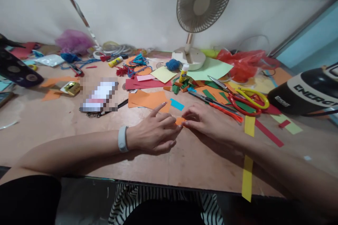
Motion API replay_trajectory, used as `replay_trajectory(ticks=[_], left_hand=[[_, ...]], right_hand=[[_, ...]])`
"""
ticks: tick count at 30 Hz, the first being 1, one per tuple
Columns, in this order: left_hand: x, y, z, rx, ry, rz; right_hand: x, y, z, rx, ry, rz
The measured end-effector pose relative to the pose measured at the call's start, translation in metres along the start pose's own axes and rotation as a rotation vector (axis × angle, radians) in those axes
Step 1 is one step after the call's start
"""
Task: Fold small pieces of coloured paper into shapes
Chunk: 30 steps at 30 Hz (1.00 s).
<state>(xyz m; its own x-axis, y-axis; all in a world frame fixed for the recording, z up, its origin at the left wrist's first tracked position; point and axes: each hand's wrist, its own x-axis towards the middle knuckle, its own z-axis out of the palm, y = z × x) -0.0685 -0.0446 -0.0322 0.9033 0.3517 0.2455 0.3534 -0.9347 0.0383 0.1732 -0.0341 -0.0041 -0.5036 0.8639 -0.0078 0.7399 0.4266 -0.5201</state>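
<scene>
A small piece of orange paper (pixel 180 121) is pinched between my two hands just above the table. My left hand (pixel 154 130), with a pale band on the wrist, grips its left side; the index finger sticks out. On the right side, the thumb and fingertips of my right hand (pixel 204 119) close on the same paper. Behind my hands lie larger orange paper sheets (pixel 148 100) and a small blue paper piece (pixel 177 104). A utility knife (pixel 227 111) lies past my right hand. Under my right forearm runs a yellow paper strip (pixel 247 179), overhanging the table edge.
Red-handled and yellow-handled scissors (pixel 246 100) lie at the right, near a black bottle (pixel 303 91). A glue stick (pixel 184 73) stands before the fan (pixel 188 56). A blurred phone (pixel 99 96) lies left. Yarn and paper scraps cover the back of the table (pixel 148 168).
</scene>
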Motion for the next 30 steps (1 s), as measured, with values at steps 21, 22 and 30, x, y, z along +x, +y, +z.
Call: replay_trajectory(ticks=[21,22,30], left_hand=[[0.002,0.001,-0.002,0.047,0.052,0.012],[0.002,0.001,-0.001,0.039,0.054,0.011],[0.003,-0.002,0.002,0.049,0.066,0.023]], right_hand=[[0.003,-0.003,0.000,0.378,-0.118,0.238],[0.003,-0.002,0.000,0.399,-0.135,0.230],[0.003,0.010,0.001,0.209,-0.076,0.133]])
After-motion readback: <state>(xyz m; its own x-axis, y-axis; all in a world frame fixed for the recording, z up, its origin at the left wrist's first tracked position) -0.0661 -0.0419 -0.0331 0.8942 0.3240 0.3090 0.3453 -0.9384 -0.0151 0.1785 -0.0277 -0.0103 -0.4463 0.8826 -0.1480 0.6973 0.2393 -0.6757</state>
